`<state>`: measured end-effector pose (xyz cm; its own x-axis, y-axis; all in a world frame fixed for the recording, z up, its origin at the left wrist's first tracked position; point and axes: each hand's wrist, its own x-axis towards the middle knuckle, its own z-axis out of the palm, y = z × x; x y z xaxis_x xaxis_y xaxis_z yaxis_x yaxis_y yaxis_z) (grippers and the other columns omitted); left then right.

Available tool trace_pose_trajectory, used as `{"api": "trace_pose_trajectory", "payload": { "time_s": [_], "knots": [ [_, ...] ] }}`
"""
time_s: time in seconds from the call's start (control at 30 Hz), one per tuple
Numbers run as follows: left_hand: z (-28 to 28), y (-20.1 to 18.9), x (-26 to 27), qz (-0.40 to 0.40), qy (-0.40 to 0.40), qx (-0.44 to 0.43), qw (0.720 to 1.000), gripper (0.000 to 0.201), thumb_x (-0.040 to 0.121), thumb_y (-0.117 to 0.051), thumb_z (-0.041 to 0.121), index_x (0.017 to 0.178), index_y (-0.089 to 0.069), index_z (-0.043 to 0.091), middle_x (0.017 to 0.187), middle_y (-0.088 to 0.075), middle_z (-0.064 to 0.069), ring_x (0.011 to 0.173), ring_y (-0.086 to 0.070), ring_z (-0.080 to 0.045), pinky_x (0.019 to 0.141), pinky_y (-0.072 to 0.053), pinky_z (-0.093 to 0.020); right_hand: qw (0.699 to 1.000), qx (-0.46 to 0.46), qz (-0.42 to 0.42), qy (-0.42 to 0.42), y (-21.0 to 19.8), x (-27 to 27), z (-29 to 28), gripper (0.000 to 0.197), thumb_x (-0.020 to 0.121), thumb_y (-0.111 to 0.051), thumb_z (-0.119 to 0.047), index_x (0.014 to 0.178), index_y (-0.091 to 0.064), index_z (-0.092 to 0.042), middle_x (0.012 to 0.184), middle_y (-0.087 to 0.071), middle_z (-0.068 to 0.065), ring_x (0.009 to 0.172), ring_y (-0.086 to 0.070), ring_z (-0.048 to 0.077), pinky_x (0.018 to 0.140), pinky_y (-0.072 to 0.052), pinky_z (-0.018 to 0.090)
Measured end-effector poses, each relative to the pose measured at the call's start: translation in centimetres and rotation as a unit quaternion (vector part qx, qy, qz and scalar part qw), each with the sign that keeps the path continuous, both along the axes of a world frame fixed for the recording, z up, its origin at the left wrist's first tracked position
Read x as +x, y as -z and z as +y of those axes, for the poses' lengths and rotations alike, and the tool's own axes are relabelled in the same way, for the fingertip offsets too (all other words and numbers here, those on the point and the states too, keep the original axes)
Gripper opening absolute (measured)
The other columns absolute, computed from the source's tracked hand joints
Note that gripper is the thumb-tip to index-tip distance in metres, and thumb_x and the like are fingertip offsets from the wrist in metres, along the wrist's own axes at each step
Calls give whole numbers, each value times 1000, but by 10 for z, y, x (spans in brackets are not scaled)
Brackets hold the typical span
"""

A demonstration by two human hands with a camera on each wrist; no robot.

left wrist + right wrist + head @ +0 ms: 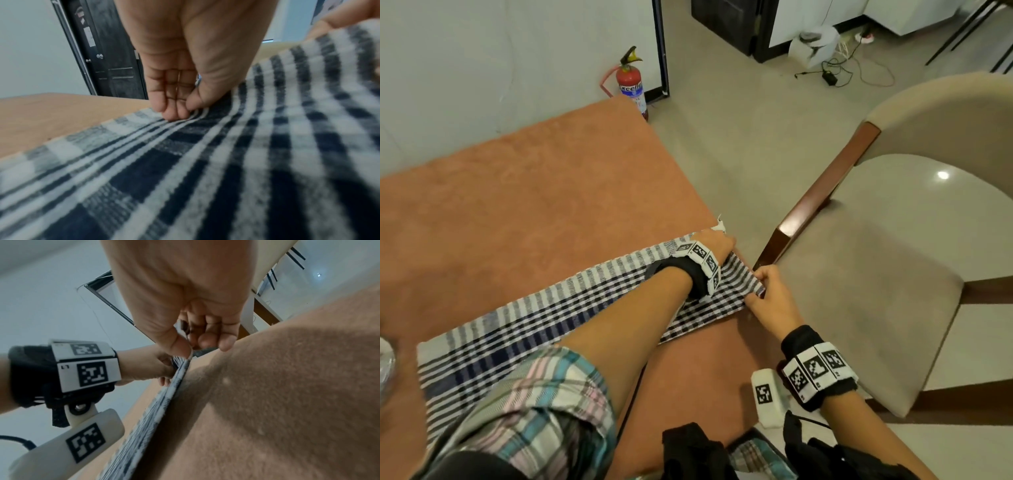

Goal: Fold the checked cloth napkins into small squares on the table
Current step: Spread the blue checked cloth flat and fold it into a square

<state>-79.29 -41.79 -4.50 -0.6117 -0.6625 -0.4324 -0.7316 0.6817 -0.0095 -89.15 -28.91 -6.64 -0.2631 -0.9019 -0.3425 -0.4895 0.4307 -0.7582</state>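
A blue-and-white checked napkin [534,315] lies as a long strip across the orange table [534,192], running from the near left to the table's right edge. My left hand [717,241] reaches over it to the far right corner. In the left wrist view its fingers and thumb [180,113] pinch the napkin [226,162], and the stripes bunch toward the pinch. My right hand [760,284] holds the near right corner. In the right wrist view its thumb and fingers [191,348] pinch the napkin's edge [160,410], lifted slightly off the table [287,386].
A beige cushioned chair [876,274] with a wooden frame stands close to the table's right edge. A red fire extinguisher [631,84] sits on the floor by the far wall. Cables [839,75] lie on the floor beyond. Black gear [695,452] rests at the near edge.
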Motion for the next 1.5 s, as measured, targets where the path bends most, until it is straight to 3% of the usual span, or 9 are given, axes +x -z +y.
{"api": "trace_pose_trajectory", "payload": {
  "time_s": [0.13, 0.27, 0.53, 0.63, 0.73, 0.8, 0.93, 1.17, 1.5],
  "knots": [
    [-2, -8, -9, 80, -45, 31, 995, 24, 92, -43, 3, 116, -49, 1, 110, -61, -20, 102, -59, -37, 80, -47, -39, 999, 19, 30, 23, 1, -23, 1, 36, 83, -58, -3, 117, -50, -13, 97, -55, -1, 83, -53, 14, 75, -46, 29],
    [7, -12, -21, 181, -131, 89, 971, 38, 91, -42, 0, 129, -43, 7, 113, -60, -21, 102, -58, -36, 78, -46, -36, 996, 4, 53, 67, -3, -54, 1, 20, 81, -58, -1, 100, -59, -10, 87, -62, 7, 80, -57, 23, 69, -47, 33],
    [12, -52, 44, 420, -309, 99, 847, 33, 97, -36, 20, 103, -62, 1, 101, -66, -22, 87, -62, -31, 77, -49, -36, 983, -155, 71, -65, -41, -22, -8, 12, 80, -59, -6, 76, -47, -10, 66, -50, 6, 60, -46, 21, 58, -38, 38],
    [23, -61, 96, 411, -336, 48, 846, 27, 95, -47, 26, 88, -60, 3, 83, -64, -16, 76, -60, -28, 69, -46, -35, 961, -200, 80, -173, -60, 28, -5, 34, 78, -60, -5, 65, -34, -23, 60, -37, -5, 55, -35, 9, 53, -25, 30],
    [43, -63, 148, 388, -371, 25, 843, 16, 90, -51, 9, 98, -64, 5, 71, -56, 5, 62, -50, -8, 60, -37, -22, 932, -221, 49, -283, -61, 80, 4, 23, 79, -58, -4, 68, -39, -12, 64, -37, 0, 61, -33, 17, 58, -24, 33],
    [59, -59, 182, 372, -401, 12, 837, 21, 88, -49, 2, 100, -65, 6, 77, -61, 2, 60, -46, -7, 59, -35, -20, 914, -220, 52, -337, -55, 112, 9, 21, 82, -56, -6, 71, -39, -9, 65, -39, 1, 61, -32, 14, 58, -26, 35],
    [88, -47, 239, 362, -447, 24, 817, 26, 88, -45, -3, 101, -66, 4, 99, -68, -14, 74, -52, -13, 67, -38, -23, 892, -212, 61, -394, -42, 168, 21, 18, 86, -56, -13, 75, -44, -8, 64, -38, -4, 59, -33, 9, 55, -26, 26],
    [115, -9, 332, 364, -497, 26, 787, 30, 88, -43, -7, 106, -63, 6, 120, -60, -11, 108, -56, -24, 96, -42, -30, 869, -134, 105, -464, -20, 268, 39, 12, 84, -54, -10, 82, -44, -15, 68, -41, -10, 63, -40, 12, 54, -30, 22],
    [116, 42, 391, 417, -481, 44, 770, 33, 78, -42, -18, 97, -64, -3, 116, -58, -19, 114, -53, -33, 102, -40, -37, 860, -97, 188, -464, 3, 336, 58, 9, 85, -52, -10, 86, -45, -15, 74, -44, -5, 74, -43, 18, 58, -29, 25]
  ]
}}
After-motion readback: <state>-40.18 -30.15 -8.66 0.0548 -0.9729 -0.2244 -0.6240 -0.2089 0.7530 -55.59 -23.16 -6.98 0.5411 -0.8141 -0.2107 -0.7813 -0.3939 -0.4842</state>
